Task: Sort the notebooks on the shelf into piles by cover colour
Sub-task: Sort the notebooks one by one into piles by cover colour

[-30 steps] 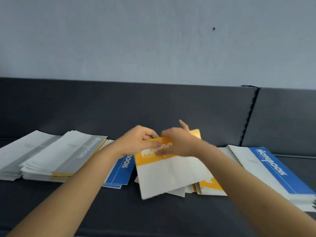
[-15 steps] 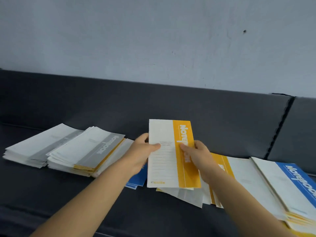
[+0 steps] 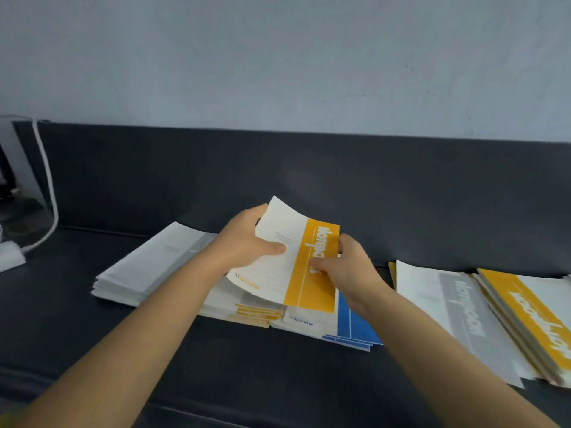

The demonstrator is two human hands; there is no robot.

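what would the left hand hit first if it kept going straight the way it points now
The left hand grips the yellow notebook, which would travel with it. Past that, the way looks free up to the dark back panel, though depth is unclear.

The held notebook (image 3: 312,267) hid the fingers of the left hand (image 3: 247,242), most fingers of the right hand (image 3: 349,270), and the tops of the stack (image 3: 253,312) and blue pile (image 3: 352,325) beneath. Its small print was too fine to read. The left wrist (image 3: 213,261) covered the grey pile's (image 3: 154,264) right side. The right edge cut off the yellow pile (image 3: 531,316).
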